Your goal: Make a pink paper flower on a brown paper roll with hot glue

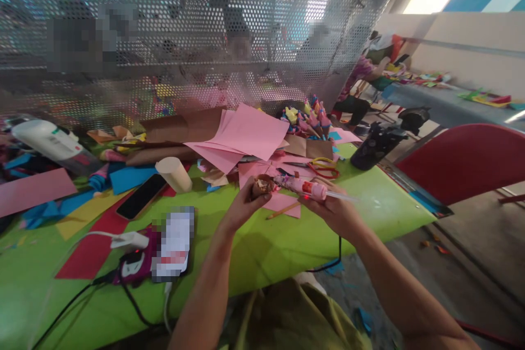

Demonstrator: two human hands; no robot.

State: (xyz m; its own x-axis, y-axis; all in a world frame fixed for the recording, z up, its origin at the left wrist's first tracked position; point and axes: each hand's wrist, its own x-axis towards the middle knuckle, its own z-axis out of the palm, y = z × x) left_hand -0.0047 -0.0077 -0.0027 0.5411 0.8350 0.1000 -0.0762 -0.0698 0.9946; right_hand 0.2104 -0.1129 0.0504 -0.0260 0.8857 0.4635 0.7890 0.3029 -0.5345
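Note:
My left hand [241, 206] pinches a small brown paper cone or roll [262, 185] above the green table [262, 251]. Close beside it, my right hand [334, 212] grips a pink glue gun [301, 187] whose tip points left at the brown piece; a clear glue stick [342, 196] pokes out of its back end to the right. Both hands are closed on what they hold. A pencil [283, 210] lies on a pink paper scrap just under the hands.
Pink paper sheets [246, 136], brown paper, scissors [324, 167], a cardboard tube [174, 174], two phones [141, 196] and cables lie on the table. Finished paper flowers [307, 115] stand at the back by a perforated metal screen [184, 38]. A red chair [463, 158] stands right. Another person sits far right.

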